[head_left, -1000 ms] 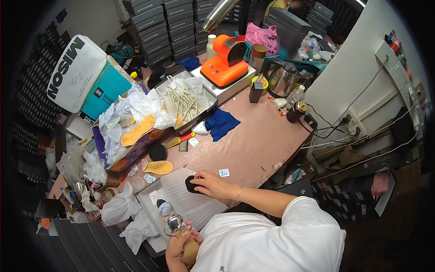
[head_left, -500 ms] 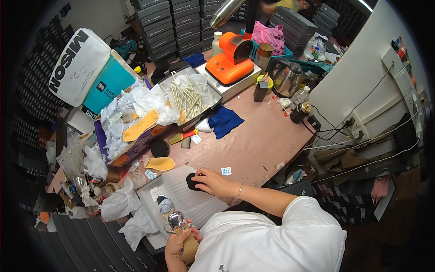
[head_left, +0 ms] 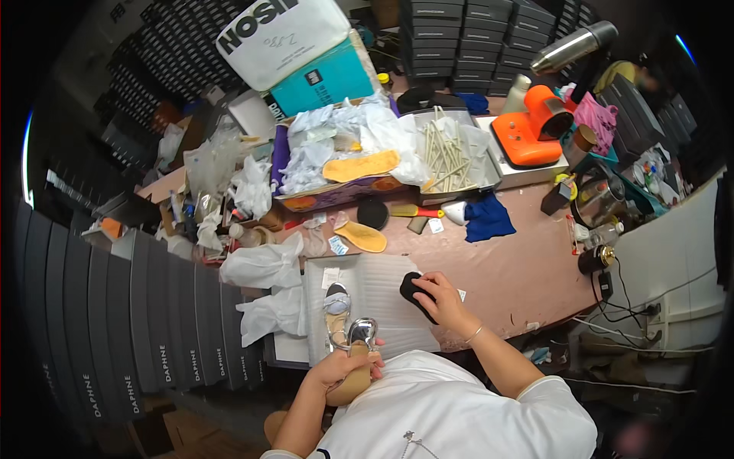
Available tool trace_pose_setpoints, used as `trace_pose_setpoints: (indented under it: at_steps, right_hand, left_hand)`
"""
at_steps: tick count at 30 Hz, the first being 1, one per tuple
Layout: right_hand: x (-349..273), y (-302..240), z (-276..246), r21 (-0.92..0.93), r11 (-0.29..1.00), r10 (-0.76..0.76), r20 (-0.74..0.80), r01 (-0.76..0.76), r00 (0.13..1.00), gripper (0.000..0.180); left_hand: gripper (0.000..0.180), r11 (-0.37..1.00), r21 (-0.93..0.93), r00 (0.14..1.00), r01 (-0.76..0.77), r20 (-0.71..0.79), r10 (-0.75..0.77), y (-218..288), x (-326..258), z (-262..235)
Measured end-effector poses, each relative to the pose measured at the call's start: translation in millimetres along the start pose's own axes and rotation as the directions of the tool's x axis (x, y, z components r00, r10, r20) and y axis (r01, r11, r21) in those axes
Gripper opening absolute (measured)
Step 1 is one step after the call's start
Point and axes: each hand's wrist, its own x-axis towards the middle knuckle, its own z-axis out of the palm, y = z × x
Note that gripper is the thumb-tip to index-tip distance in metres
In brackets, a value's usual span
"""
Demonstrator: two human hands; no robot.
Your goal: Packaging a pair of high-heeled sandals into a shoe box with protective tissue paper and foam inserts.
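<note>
My left hand [head_left: 336, 370] is closed around a sandal [head_left: 353, 379] with a tan sole and a shiny silver toe, held close to my body. Its mate, a sandal with a pale strap [head_left: 336, 307], lies in an open shallow box [head_left: 315, 281] just beyond that hand. White foam sheet [head_left: 382, 294] spreads from the box toward the right. At the sheet's right edge, my right hand [head_left: 442, 300] grips a black pad [head_left: 413, 291], its fingers bent over the top. Whether the pad touches the sheet I cannot tell.
Crumpled white paper [head_left: 264, 268] lies left of the box. Behind are a tan insole [head_left: 361, 237], a round black lid-like disc [head_left: 373, 215], a blue cloth [head_left: 489, 217], a carton of tissue [head_left: 336, 195], a tray of sticks [head_left: 451, 157] and an orange machine [head_left: 531, 134]. Grey boxes [head_left: 130, 306] stand left.
The view has swung left, so the table's things appear farther right. Both hands keep their holds on the sandal and the black pad.
</note>
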Motion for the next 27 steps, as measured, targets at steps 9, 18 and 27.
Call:
trace_pose_setpoints:
  at_steps: [9, 18, 27]
  right_hand:
    - [-2.3, -36.9, -7.5, 0.085, 0.996, -0.023, 0.031, 0.021, 0.999, 0.030]
    - [6.5, -52.2, 22.5, -0.008, 0.827, -0.546, 0.227, 0.562, 0.806, 0.047]
    - [10.7, -67.9, 22.8, -0.006, 0.853, -0.502, 0.266, 0.523, 0.823, 0.048]
  left_hand:
    - [0.041, 0.991, -0.136, 1.000, 0.011, 0.016, -0.009, -12.3, -0.1, 1.6]
    - [0.032, 0.994, -0.112, 1.000, 0.006, 0.024, -0.004, -2.6, 3.9, 7.1]
    - [0.035, 0.998, -0.045, 0.998, -0.045, 0.040, 0.047, -6.7, 5.3, 2.4]
